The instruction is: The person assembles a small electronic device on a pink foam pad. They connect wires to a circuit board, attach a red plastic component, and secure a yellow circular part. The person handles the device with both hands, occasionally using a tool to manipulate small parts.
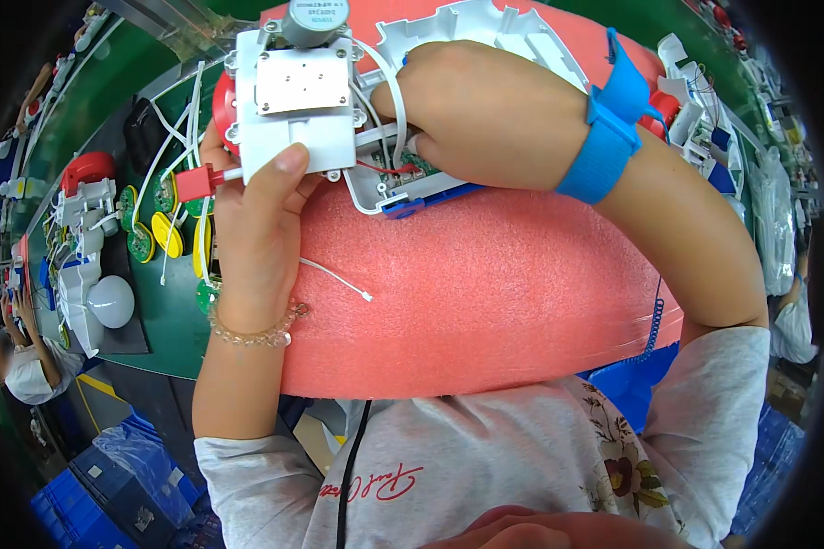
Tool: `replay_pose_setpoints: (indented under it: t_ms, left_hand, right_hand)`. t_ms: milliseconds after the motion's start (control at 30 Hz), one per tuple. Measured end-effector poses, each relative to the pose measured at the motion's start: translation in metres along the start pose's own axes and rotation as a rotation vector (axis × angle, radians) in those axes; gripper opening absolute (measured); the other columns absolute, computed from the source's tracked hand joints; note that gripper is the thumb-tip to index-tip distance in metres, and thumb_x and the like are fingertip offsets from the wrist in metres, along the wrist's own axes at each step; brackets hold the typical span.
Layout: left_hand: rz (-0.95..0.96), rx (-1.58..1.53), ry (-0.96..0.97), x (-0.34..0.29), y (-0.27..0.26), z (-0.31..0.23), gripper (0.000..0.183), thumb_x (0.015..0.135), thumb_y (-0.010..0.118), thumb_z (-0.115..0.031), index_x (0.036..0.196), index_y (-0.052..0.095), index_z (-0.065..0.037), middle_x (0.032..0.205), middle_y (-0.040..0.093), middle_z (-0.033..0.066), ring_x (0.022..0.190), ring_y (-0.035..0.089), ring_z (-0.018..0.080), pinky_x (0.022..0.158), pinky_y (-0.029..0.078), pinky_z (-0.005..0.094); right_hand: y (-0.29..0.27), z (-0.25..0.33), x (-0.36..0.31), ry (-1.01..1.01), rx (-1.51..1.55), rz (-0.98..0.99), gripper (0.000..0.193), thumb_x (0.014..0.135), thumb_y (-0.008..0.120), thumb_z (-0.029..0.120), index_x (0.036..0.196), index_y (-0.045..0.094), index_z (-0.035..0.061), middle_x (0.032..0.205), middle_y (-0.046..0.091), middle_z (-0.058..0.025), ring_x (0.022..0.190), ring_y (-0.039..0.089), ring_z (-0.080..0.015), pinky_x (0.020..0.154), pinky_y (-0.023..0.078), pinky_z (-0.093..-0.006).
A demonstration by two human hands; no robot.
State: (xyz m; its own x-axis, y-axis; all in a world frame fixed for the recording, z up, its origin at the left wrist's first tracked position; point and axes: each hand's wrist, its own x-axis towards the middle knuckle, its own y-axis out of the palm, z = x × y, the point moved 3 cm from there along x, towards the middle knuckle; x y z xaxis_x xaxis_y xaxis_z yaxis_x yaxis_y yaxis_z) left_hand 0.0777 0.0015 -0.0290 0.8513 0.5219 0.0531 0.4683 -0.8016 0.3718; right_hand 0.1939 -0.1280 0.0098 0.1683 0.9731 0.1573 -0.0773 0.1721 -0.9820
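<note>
My left hand point(264, 206) grips a white plastic motor assembly point(307, 142), thumb on its front and fingers behind. The assembly carries a metal plate point(304, 80) and a round silver motor point(317, 20) at its top; a red block point(195, 184) on a rod sticks out on the left. My right hand point(471, 114) is closed over a white plastic housing point(362, 190) with a blue edge. Its fingertips are mostly hidden, so what they pinch cannot be made out. White wires point(399, 119) loop from the assembly into the housing, where a circuit board point(410, 170) partly shows.
Pink foam point(485, 284) covers the bench before me, with a white cable end point(366, 295) on it. Round green boards point(141, 243), yellow discs point(167, 235) and a white dome point(111, 302) lie at left. A blue wrist strap point(604, 151) trails a coiled cord point(655, 316).
</note>
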Motion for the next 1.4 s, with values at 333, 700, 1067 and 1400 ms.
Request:
replay_pose_setpoints:
  t_ms: [333, 700, 1067, 1400]
  left_hand:
    - [-0.004, -0.061, -0.027, -0.001, 0.002, 0.000, 0.068, 0.075, 0.064, -0.007, 0.128, 0.022, -0.010, 0.118, 0.047, 0.0130, 0.105, 0.053, 0.0254, 0.086, 0.047, 0.0383]
    - [-0.021, -0.052, 0.023, -0.002, 0.001, 0.001, 0.067, 0.075, 0.064, -0.006, 0.128, 0.023, -0.009, 0.118, 0.044, 0.0108, 0.105, 0.051, 0.0217, 0.086, 0.047, 0.0352]
    - [0.067, -0.183, 0.056, -0.003, 0.007, -0.004, 0.065, 0.077, 0.058, 0.000, 0.129, 0.020, -0.009, 0.122, 0.041, 0.0121, 0.110, 0.048, 0.0246, 0.089, 0.046, 0.0394]
    - [0.047, -0.074, 0.109, -0.002, 0.002, 0.000, 0.070, 0.074, 0.062, -0.003, 0.131, 0.022, -0.007, 0.121, 0.042, 0.0112, 0.111, 0.046, 0.0215, 0.091, 0.043, 0.0352]
  right_hand:
    - [-0.002, 0.007, 0.000, 0.004, -0.075, 0.038, 0.013, 0.065, 0.059, 0.005, 0.078, 0.061, 0.0010, 0.074, 0.056, -0.0184, 0.070, 0.058, -0.0323, 0.063, 0.047, -0.0411]
    - [-0.002, 0.011, 0.006, -0.035, -0.052, 0.020, 0.013, 0.067, 0.061, 0.011, 0.074, 0.066, 0.0010, 0.069, 0.061, -0.0176, 0.067, 0.062, -0.0317, 0.058, 0.050, -0.0398]
    - [-0.028, -0.003, -0.001, 0.127, 0.397, -0.020, 0.021, 0.074, 0.054, 0.016, 0.085, 0.064, 0.0013, 0.078, 0.061, -0.0145, 0.068, 0.058, -0.0275, 0.065, 0.046, -0.0341]
    - [-0.053, -0.018, -0.014, 0.313, 0.913, 0.277, 0.021, 0.075, 0.055, 0.020, 0.082, 0.065, 0.0023, 0.071, 0.062, -0.0029, 0.066, 0.056, -0.0108, 0.063, 0.045, -0.0259]
